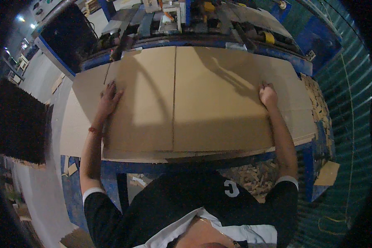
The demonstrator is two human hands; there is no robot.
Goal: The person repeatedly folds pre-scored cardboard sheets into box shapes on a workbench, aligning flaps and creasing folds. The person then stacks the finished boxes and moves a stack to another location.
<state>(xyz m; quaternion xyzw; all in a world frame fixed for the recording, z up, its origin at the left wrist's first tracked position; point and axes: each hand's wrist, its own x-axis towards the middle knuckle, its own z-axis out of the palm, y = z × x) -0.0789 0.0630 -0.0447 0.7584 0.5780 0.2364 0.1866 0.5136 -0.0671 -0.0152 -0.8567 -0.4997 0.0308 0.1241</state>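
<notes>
A wide brown cardboard sheet [219, 99] lies in front of me, a dark straight line running down its middle from far to near edge. My left hand [109, 100] is at the sheet's left edge, thumb toward the sheet and fingers pointing away from me, holding that side. On the opposite edge my right hand [268, 94] is closed, its fingers curled around the border. Beneath this sheet, wider cardboard sheets [291, 103] stick out on both sides in a stack. The undersides of both hands are hidden.
Beyond the sheets stands a blue machine [273, 58] with rollers and belts. Cardboard scraps [318, 101] are heaped along the right, with more scraps [248, 180] below the table. A green corrugated wall [351, 124] rises at right; a dark stack [20, 122] stands at left.
</notes>
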